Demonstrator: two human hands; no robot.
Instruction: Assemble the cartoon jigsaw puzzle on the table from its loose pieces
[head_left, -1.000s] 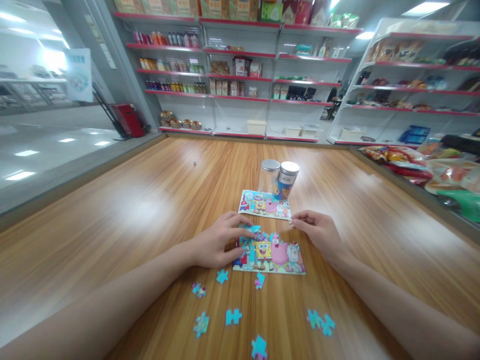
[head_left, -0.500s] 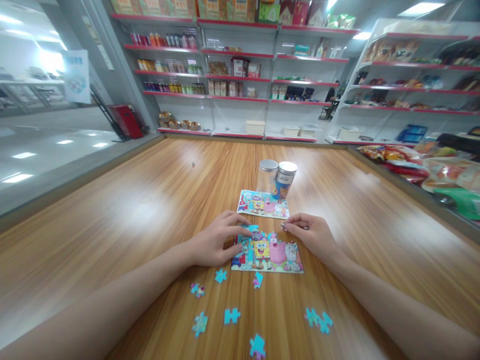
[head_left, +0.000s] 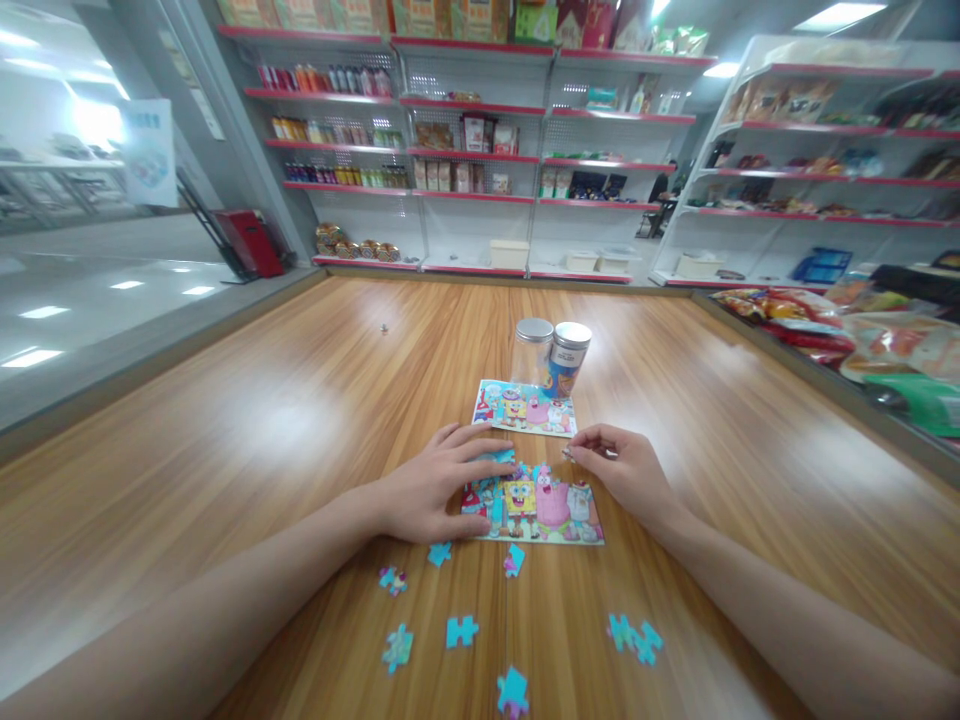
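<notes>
The left hand (head_left: pixel 431 490) is pressing open-fingered on the jigsaw puzzle (head_left: pixel 544 520) while the right hand (head_left: pixel 626 470) is pinching a small piece (head_left: pixel 568 452) (mostly hidden in the grip).

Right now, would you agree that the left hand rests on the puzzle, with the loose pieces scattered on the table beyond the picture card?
Not quite: the loose pieces lie on the near side of the puzzle, towards the person, not beyond the picture card, as the head view shows. The left hand does rest on the puzzle.
</notes>
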